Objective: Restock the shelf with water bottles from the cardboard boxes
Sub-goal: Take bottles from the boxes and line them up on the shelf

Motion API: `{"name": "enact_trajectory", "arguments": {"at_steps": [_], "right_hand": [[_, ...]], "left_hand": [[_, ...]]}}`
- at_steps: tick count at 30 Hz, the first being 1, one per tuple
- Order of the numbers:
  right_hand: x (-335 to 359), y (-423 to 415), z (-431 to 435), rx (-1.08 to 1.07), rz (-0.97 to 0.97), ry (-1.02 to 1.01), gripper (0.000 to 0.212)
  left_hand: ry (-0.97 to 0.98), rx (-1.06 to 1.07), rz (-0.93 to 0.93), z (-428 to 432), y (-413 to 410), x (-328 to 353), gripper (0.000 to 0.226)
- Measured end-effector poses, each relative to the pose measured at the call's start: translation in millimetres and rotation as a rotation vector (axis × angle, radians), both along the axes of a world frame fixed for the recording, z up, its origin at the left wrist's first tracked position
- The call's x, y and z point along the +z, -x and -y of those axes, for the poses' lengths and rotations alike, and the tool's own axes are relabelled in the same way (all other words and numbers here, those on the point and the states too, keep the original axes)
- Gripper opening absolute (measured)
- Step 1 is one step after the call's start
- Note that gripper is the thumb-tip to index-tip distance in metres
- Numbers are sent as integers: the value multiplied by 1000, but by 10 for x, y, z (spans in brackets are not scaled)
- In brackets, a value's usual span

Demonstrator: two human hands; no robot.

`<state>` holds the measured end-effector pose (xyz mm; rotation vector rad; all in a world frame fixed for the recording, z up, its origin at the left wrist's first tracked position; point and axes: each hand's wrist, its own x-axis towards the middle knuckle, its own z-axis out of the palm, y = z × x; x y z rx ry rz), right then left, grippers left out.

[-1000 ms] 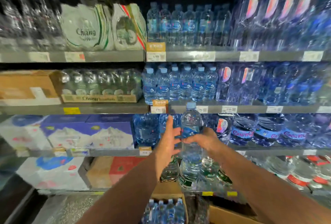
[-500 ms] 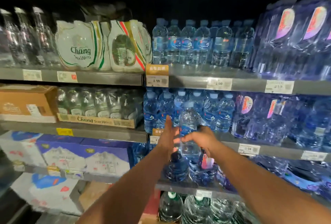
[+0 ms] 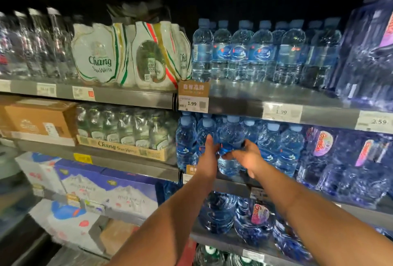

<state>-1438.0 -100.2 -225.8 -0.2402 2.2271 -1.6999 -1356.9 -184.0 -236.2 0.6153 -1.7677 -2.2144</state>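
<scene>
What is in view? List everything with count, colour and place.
held water bottle: one, clear blue, front of middle shelf.
small water bottles: many, blue-capped, upper shelf and middle shelf.
Chang packs: two, white, upper shelf left.
Chang bottle tray: one, cardboard, middle shelf left.
cardboard box: one, brown, middle shelf far left.
large bottle packs: several, blue, right side.
left hand: one, flat against that bottle.
right hand: one, gripping it.

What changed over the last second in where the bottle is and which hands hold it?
The water bottle rose one shelf level, into the row of blue-capped bottles, carried by both hands. Unchanged: the right hand grips it, and the left hand lies flat against its side.
</scene>
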Motion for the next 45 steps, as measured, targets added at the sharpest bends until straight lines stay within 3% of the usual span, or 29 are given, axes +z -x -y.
{"name": "enact_trajectory", "arguments": {"at_steps": [4,7,12,18,21,27,30,32,35,38,41,43,45], "right_hand": [[-141,103,79,-26,9,-9,56],[-264,143,134,-39,52,0,50],[-394,258,166,-41,54,41,43],[-515,353,135,9,67,-2,53],[-576,371,161,28,58,-28,58],[-515,289,175,17,26,-72,45],[-428,235,105,-44,10,-186,58],[-364,177,31,-100,8,-217,72],[-286,49,-55,-143,5,-294,57],[-243,-127,-66,-146,-45,-404,29],[-290,-374,-30,-129,-128,-516,27],[-347,-599,41,-86,-154,-594,25],[-458,-826,130,-29,-169,-706,21]], "left_hand": [[5,50,10,-6,66,-82,88],[13,105,46,25,137,-203,104],[47,122,67,31,136,-171,68],[70,79,105,-34,152,-274,88],[63,76,97,-34,126,-299,71],[122,47,122,4,40,-297,65],[165,55,166,55,-26,-284,68],[192,31,172,113,-87,-254,52],[309,-42,187,214,-175,-258,24],[554,-100,252,318,-316,-231,29],[890,-222,344,490,-450,-319,26],[976,-262,384,602,-606,-367,20],[1089,-277,397,696,-794,-420,31]]}}
